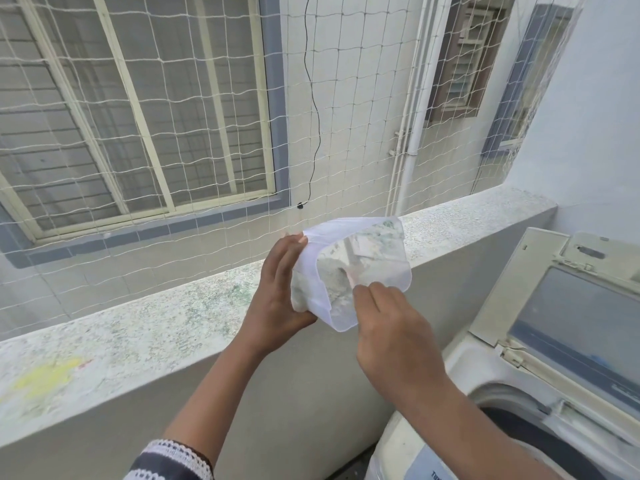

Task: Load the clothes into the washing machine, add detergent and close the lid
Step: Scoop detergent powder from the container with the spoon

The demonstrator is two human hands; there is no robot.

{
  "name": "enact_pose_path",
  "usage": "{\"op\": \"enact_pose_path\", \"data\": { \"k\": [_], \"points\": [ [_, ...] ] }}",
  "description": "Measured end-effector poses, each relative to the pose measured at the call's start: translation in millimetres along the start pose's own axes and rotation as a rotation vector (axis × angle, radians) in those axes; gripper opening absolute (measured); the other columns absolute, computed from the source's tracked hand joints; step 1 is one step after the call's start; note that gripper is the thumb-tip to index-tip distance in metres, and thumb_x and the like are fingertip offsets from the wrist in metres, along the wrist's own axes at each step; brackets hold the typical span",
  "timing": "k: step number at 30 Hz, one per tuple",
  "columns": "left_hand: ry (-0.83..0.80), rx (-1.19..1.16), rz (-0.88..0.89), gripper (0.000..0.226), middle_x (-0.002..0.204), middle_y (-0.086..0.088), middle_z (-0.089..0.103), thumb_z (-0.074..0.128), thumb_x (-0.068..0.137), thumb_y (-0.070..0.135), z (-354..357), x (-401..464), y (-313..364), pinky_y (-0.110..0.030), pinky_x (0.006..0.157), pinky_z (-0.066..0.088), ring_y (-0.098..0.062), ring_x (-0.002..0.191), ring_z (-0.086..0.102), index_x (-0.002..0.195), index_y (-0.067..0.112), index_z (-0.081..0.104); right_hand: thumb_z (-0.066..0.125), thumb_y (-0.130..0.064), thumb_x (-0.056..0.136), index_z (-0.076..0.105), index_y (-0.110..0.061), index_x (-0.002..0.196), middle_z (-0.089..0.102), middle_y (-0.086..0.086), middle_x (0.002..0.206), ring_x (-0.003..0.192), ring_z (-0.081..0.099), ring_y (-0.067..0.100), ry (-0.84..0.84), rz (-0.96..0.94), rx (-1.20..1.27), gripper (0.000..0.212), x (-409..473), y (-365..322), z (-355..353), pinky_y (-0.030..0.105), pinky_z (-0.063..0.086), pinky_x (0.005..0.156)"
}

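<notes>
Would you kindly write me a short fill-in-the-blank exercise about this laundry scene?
1. The left hand holds a translucent ___.
2. The right hand reaches ___ the container.
3. The washer lid stands ___.
4. Behind the ledge hangs a ___.

Answers: container; into; open; net

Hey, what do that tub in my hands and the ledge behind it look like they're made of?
Tub: looks like thin translucent plastic, glossy; light passes through and whitish powder shows inside. Ledge: seems to be speckled stone or terrazzo, matte, grey-green flecks in a pale ground; which one is unclear.
</notes>
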State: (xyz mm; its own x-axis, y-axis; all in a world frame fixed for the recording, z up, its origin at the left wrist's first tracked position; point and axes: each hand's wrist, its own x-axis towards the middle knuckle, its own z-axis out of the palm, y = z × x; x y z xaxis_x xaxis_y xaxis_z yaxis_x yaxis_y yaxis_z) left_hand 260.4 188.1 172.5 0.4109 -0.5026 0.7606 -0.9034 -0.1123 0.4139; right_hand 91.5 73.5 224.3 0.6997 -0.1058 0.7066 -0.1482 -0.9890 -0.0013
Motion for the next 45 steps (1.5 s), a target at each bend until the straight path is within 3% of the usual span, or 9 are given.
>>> {"op": "enact_pose_path", "data": {
  "k": [6, 9, 11, 18, 21, 27, 33, 41, 45],
  "points": [
    [-0.023, -0.041, -0.099, 0.107, 0.158, 0.017, 0.017, 0.084, 0.070, 0.044, -2, 0, 1, -0.013, 0.116, 0.020, -0.012, 0.151, 0.016, 0.153, 0.022, 0.020, 0.051, -0.007, 0.082, 0.059, -0.011, 0.077, 0.053, -0.003, 0.065, 0.055, 0.046, 0.017, -0.085, 0.195, 0.428, 0.010, 2, -19, -14, 0.024, 0.029, 0.050],
    [-0.036, -0.061, -0.218, 0.114, 0.159, 0.005, 0.021, 0.091, 0.064, 0.034, -2, 0, -1, -0.008, 0.112, 0.022, -0.012, 0.149, 0.018, 0.154, 0.022, 0.022, 0.050, -0.018, 0.098, 0.065, -0.016, 0.083, 0.054, -0.006, 0.056, 0.051, 0.051, 0.013, -0.066, 0.413, 0.720, 0.021, 12, -3, -14, 0.024, 0.043, 0.053],
    [-0.035, -0.078, -0.266, 0.118, 0.158, 0.009, 0.020, 0.092, 0.062, 0.030, -3, 2, -2, -0.017, 0.112, 0.026, -0.009, 0.148, 0.019, 0.155, 0.029, 0.019, 0.053, -0.015, 0.100, 0.068, -0.017, 0.084, 0.057, -0.003, 0.053, 0.048, 0.052, 0.014, -0.083, 0.630, 0.978, 0.022, 17, 10, -11, 0.034, 0.050, 0.049],
    [-0.025, -0.150, -0.372, 0.125, 0.160, 0.015, 0.016, 0.090, 0.061, 0.032, -9, 4, 0, -0.051, 0.117, 0.032, -0.008, 0.149, 0.016, 0.156, 0.036, 0.009, 0.054, -0.003, 0.096, 0.071, -0.001, 0.090, 0.058, 0.002, 0.057, 0.048, 0.053, 0.012, -0.068, 0.983, 1.339, 0.018, 38, 38, 7, 0.024, 0.048, 0.044],
    [-0.016, -0.188, -0.421, 0.126, 0.158, 0.021, 0.018, 0.089, 0.062, 0.024, -9, 5, -1, -0.049, 0.117, 0.033, -0.006, 0.149, 0.017, 0.155, 0.041, 0.007, 0.053, 0.000, 0.095, 0.070, 0.002, 0.094, 0.057, 0.003, 0.057, 0.048, 0.054, 0.011, -0.036, 1.027, 1.412, 0.018, 52, 44, 11, 0.023, 0.048, 0.044],
    [0.029, -0.250, -0.486, 0.119, 0.135, 0.043, 0.034, 0.086, 0.057, 0.012, -11, 11, -5, -0.022, 0.095, 0.038, 0.015, 0.129, 0.033, 0.140, 0.063, 0.017, 0.057, -0.003, 0.094, 0.071, -0.001, 0.087, 0.058, 0.002, 0.055, 0.047, 0.054, 0.011, -0.013, 1.018, 1.481, 0.016, 76, 51, 13, 0.022, 0.049, 0.045],
    [0.016, -0.294, -0.533, 0.115, 0.140, 0.019, 0.043, 0.086, 0.059, 0.012, -13, 11, -9, -0.044, 0.107, 0.044, -0.006, 0.133, 0.041, 0.147, 0.047, 0.021, 0.054, -0.001, 0.093, 0.069, 0.000, 0.083, 0.056, 0.001, 0.051, 0.044, 0.053, 0.011, -0.028, 1.019, 1.512, 0.018, 99, 44, 16, 0.022, 0.049, 0.044],
    [-0.011, -0.324, -0.603, 0.111, 0.133, 0.024, 0.048, 0.089, 0.062, 0.026, -12, 10, -11, -0.043, 0.093, 0.056, -0.004, 0.123, 0.051, 0.138, 0.065, 0.017, 0.054, -0.001, 0.091, 0.069, 0.004, 0.090, 0.055, 0.003, 0.054, 0.046, 0.052, 0.013, -0.042, 1.038, 1.475, 0.016, 112, 41, 21, 0.023, 0.050, 0.046],
    [-0.010, -0.327, -0.633, 0.117, 0.142, 0.024, 0.041, 0.090, 0.062, 0.032, -11, 9, -11, -0.042, 0.102, 0.051, -0.002, 0.131, 0.045, 0.141, 0.064, 0.009, 0.054, 0.000, 0.090, 0.070, 0.003, 0.087, 0.055, 0.003, 0.054, 0.046, 0.053, 0.013, -0.030, 1.037, 1.456, 0.017, 113, 44, 19, 0.023, 0.050, 0.046]
  ]
}}
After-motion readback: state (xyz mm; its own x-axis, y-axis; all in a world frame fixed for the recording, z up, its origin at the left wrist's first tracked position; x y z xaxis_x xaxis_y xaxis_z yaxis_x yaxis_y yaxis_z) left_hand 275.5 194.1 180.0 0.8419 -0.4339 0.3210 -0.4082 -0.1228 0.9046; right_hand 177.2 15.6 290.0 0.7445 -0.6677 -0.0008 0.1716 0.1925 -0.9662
